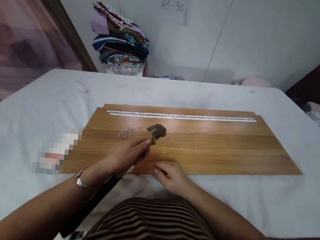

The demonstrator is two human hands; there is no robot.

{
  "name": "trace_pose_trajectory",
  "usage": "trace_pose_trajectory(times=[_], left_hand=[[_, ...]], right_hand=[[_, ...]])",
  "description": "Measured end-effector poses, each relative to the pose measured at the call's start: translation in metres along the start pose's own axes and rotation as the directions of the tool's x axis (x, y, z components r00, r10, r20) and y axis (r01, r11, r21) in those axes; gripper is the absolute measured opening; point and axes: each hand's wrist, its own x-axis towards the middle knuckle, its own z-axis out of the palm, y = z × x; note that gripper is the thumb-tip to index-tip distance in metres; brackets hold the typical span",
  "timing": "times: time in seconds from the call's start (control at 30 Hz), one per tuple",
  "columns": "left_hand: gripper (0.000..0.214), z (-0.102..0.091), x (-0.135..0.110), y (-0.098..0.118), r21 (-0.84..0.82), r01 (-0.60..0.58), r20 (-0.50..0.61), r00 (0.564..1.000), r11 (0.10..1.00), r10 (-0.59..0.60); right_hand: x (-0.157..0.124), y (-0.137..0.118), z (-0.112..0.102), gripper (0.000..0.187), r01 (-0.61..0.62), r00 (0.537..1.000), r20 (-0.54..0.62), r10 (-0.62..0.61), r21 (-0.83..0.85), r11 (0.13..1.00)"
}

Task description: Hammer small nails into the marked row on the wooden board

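A claw hammer [158,130] is in my left hand [129,156], which grips it high up, close under the rusty metal head. Its dark handle slants down beneath my left forearm toward my body. The head hangs over a wood-grain board [220,144] lying flat on the table. My right hand [172,176] rests at the board's front edge with its fingers curled in and nothing visible in them. Several loose nails [126,133] lie on the board left of the hammer head. A row of small dark dots [180,144] runs rightward from it; whether nail heads or holes, I cannot tell.
Two long white marked strips [182,116] lie along the board's far side. A white cloth [180,93] covers the table. Left of the board is a blurred-out item [57,154]. Folded clothes [122,42] are stacked behind the table, against the wall.
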Motion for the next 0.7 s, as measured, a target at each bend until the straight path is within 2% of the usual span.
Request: trace_pose_trajectory(times=[0.1,0.2,0.33,0.4,0.47,0.53,0.63,0.7], left_hand=[[0.043,-0.009,0.002,0.026,-0.027,-0.094,-0.091,0.992,0.995,0.091],[0.04,-0.019,0.005,0.056,-0.021,-0.197,-0.208,0.96,0.98,0.189],[0.037,-0.027,0.013,0.087,-0.067,-0.341,-0.328,0.895,0.938,0.302],[0.036,-0.03,0.022,0.099,-0.139,-0.401,-0.36,0.872,0.905,0.331],[0.035,-0.029,0.033,0.108,-0.23,-0.474,-0.413,0.839,0.85,0.355],[0.034,-0.025,0.043,0.115,-0.33,-0.532,-0.448,0.815,0.78,0.366],[0.033,-0.01,0.054,0.121,-0.437,-0.567,-0.464,0.807,0.699,0.365],[0.036,0.003,0.057,0.121,-0.472,-0.556,-0.451,0.819,0.684,0.354]], right_hand=[[-0.001,0.004,0.003,0.024,-0.03,0.998,-0.051,0.035,0.081,0.996],[-0.002,0.01,0.007,0.025,-0.097,0.994,-0.03,0.104,0.184,0.978],[0.004,0.012,0.001,0.032,-0.295,0.943,-0.009,0.333,0.44,0.848],[0.013,0.007,-0.01,0.033,-0.309,0.923,-0.053,0.381,0.488,0.817],[0.025,-0.003,-0.025,0.031,-0.277,0.926,-0.098,0.365,0.481,0.832],[0.038,-0.016,-0.04,0.033,-0.241,0.937,-0.094,0.335,0.519,0.82],[0.058,-0.034,-0.06,0.039,-0.206,0.964,0.01,0.267,0.662,0.72],[0.069,-0.043,-0.07,0.043,-0.193,0.974,0.062,0.219,0.731,0.654]])
